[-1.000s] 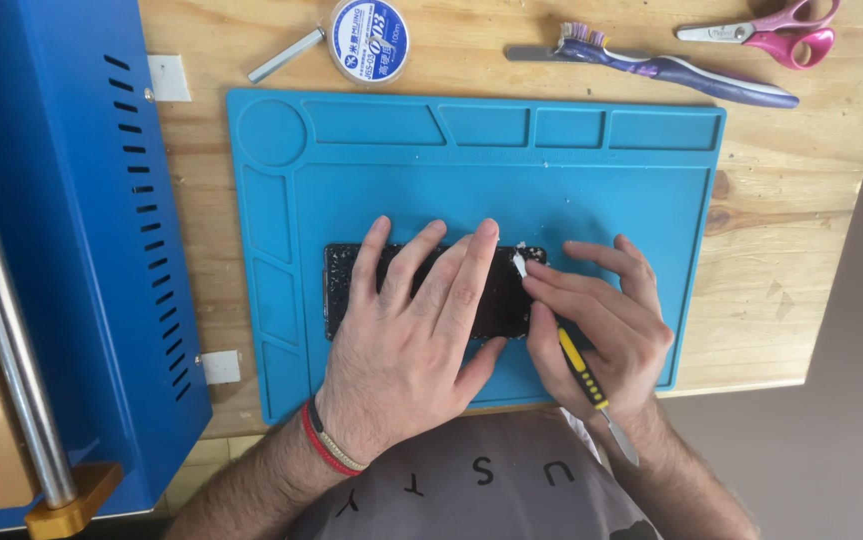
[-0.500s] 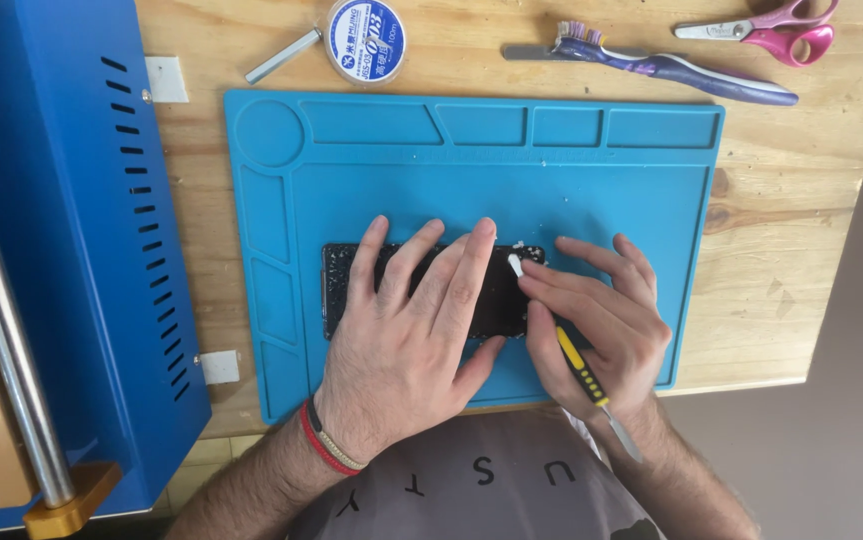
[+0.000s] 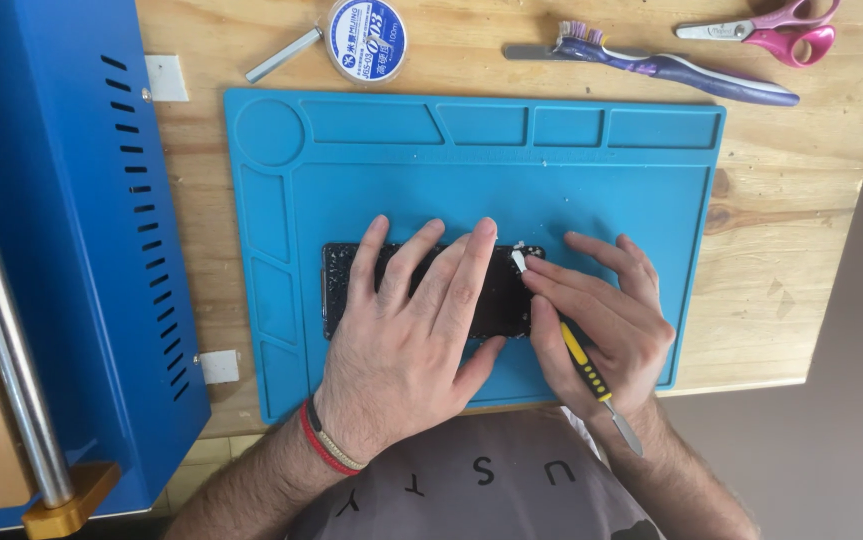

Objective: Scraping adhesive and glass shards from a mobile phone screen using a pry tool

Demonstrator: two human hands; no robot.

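A dark phone (image 3: 511, 300) is laid flat on the blue work mat (image 3: 611, 190), in the mat's near half, with its long axis running parallel to the mat's near edge. Which end is the top cannot be told, since most of it is covered. The left hand (image 3: 406, 345) is spread flat on the phone, fingers splayed toward the mat's far edge and the thumb pressed beside the phone's near edge. The right hand (image 3: 601, 320) is placed at the phone's right end, fingers curled and closed around a yellow-and-black pry tool (image 3: 586, 365), whose metal tail is seen sticking out past the wrist toward the near edge of the bench (image 3: 801, 260). A small white piece (image 3: 518, 261) is pinched under the forefinger at the phone's far right corner.

Along the far edge of the bench, a wire spool (image 3: 368, 38), a toothbrush (image 3: 671, 65) and pink scissors (image 3: 771, 25) are laid. A blue machine (image 3: 61, 250) is stood at the left edge.
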